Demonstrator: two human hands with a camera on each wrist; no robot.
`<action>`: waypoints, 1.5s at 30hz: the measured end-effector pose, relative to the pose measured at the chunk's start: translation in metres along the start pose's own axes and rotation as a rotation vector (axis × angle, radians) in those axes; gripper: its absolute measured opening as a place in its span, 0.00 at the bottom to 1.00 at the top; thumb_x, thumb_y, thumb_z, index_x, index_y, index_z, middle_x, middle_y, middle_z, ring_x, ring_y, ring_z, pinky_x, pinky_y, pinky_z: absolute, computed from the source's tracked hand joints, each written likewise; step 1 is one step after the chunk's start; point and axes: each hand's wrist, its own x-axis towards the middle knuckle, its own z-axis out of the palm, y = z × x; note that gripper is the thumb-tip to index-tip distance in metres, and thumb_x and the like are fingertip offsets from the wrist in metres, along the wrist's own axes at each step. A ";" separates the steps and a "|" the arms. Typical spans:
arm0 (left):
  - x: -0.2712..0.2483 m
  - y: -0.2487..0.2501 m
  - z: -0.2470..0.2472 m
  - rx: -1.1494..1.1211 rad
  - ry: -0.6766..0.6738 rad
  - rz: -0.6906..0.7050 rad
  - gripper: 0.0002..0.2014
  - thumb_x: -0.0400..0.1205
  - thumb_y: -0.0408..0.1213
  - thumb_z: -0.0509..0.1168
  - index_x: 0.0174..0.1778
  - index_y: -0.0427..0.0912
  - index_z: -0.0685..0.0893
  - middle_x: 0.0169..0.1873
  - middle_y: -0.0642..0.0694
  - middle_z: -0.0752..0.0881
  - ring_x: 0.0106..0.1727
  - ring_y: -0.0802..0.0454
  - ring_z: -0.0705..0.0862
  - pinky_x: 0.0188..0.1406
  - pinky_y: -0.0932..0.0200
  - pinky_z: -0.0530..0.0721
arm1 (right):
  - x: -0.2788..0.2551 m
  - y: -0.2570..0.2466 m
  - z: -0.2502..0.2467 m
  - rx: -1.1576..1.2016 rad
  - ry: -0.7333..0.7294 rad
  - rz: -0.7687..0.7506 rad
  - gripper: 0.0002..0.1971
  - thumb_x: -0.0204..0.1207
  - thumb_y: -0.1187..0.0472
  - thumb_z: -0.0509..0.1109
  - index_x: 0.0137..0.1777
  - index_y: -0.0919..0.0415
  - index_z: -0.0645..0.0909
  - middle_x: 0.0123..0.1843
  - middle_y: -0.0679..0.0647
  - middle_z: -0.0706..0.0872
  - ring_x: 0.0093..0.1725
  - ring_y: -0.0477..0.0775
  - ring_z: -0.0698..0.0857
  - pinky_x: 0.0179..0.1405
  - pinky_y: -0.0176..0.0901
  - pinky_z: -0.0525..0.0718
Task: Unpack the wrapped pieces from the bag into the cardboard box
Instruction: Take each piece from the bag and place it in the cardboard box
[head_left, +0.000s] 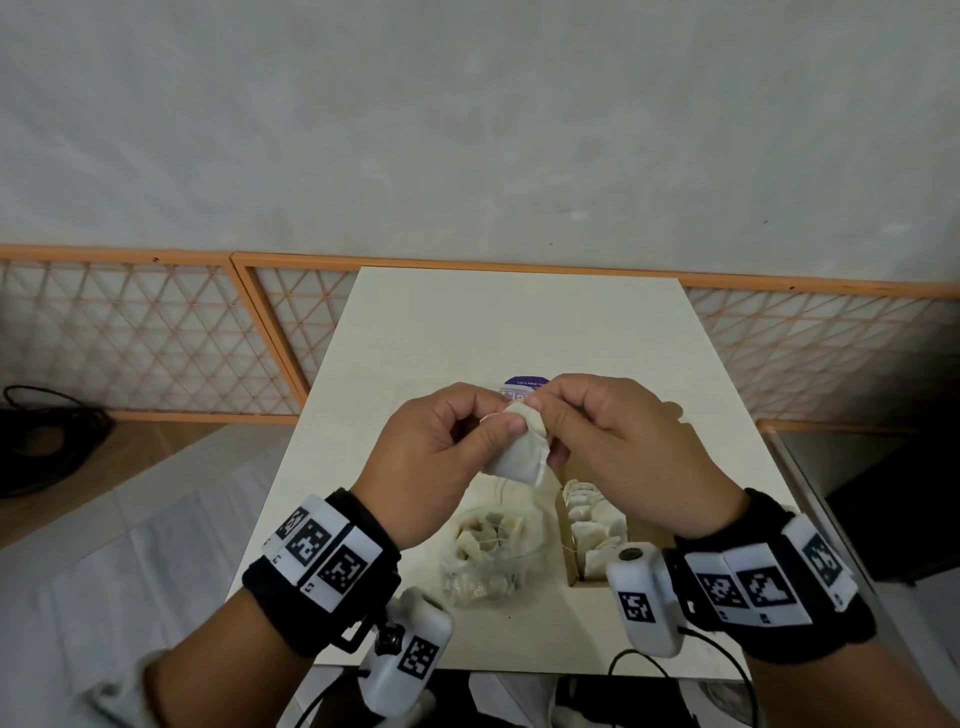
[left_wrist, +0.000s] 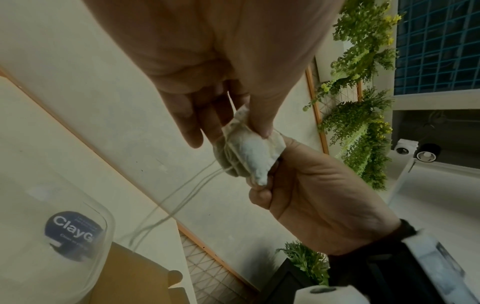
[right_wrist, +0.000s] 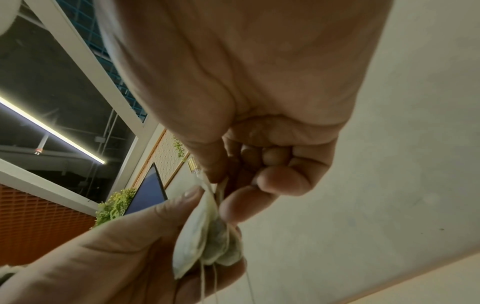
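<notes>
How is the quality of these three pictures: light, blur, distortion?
Head view: even light, sharp; the wide lens bends the fence and table edges. Left wrist view: dim and greenish; the strings and the clear tub are blurred, the tea bags fairly sharp. Right wrist view: dim, the near right hand soft, a ceiling lamp glares.

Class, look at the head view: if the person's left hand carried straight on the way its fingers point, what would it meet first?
Probably the right hand: the left hand points across at it, and both already pinch the same tea bags. Depth beyond is unclear.
</notes>
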 end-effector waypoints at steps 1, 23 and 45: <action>0.000 0.000 0.000 -0.001 0.002 -0.012 0.06 0.85 0.39 0.72 0.42 0.46 0.90 0.42 0.47 0.93 0.41 0.54 0.87 0.41 0.63 0.84 | -0.001 0.000 0.000 0.014 0.002 0.005 0.20 0.91 0.49 0.63 0.45 0.61 0.86 0.35 0.54 0.89 0.36 0.48 0.90 0.46 0.61 0.87; 0.008 -0.004 0.015 -0.260 0.109 0.026 0.10 0.73 0.36 0.78 0.46 0.40 0.86 0.33 0.45 0.89 0.36 0.47 0.88 0.37 0.56 0.88 | -0.001 0.031 0.016 0.317 -0.046 0.090 0.11 0.78 0.56 0.82 0.56 0.58 0.89 0.49 0.68 0.89 0.40 0.54 0.83 0.44 0.61 0.85; -0.018 -0.148 0.005 0.701 -0.296 -0.371 0.03 0.85 0.53 0.69 0.49 0.61 0.86 0.49 0.67 0.89 0.36 0.71 0.84 0.38 0.74 0.74 | -0.062 0.191 -0.050 -0.518 -0.202 0.483 0.10 0.82 0.48 0.75 0.38 0.41 0.82 0.37 0.44 0.84 0.40 0.45 0.81 0.41 0.38 0.76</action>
